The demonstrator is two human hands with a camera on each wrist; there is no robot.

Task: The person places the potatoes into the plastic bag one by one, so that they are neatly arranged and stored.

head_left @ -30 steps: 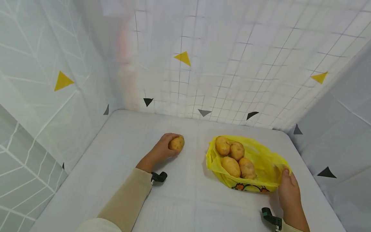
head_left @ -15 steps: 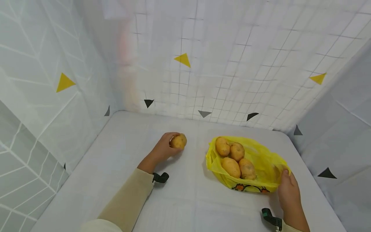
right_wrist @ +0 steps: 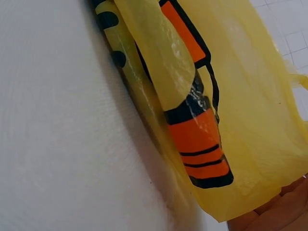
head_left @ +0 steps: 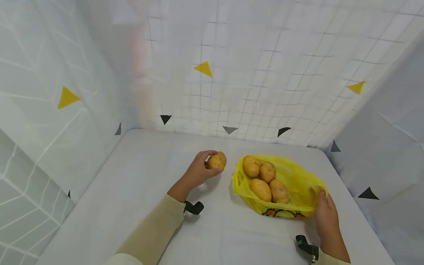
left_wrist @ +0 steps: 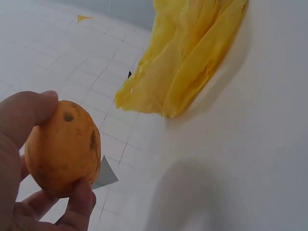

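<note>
My left hand [head_left: 197,171] grips a potato [head_left: 216,161] between thumb and fingers, to the left of a yellow plastic bag [head_left: 299,184]. In the left wrist view the potato [left_wrist: 65,149] shows dark spots on its skin, and a shadow lies on the table below. Several potatoes [head_left: 260,190] rest inside the wide-mouthed bag, toward its left end. My right hand [head_left: 327,213] pinches the bag's right rim, thumb on the inner side. Seen from the right wrist, the bag [right_wrist: 255,120] has an orange and black print, and only part of the hand [right_wrist: 279,209] shows.
A white table [head_left: 132,176] carries everything. Pale hanging sheets with yellow and black triangles enclose it at the back [head_left: 241,73], left and right. A small black device [head_left: 193,208] is strapped to each wrist.
My left hand has lifted the potato and carried it right, closer to the bag. My right hand keeps its hold on the bag's rim. The head view has shifted slightly.
</note>
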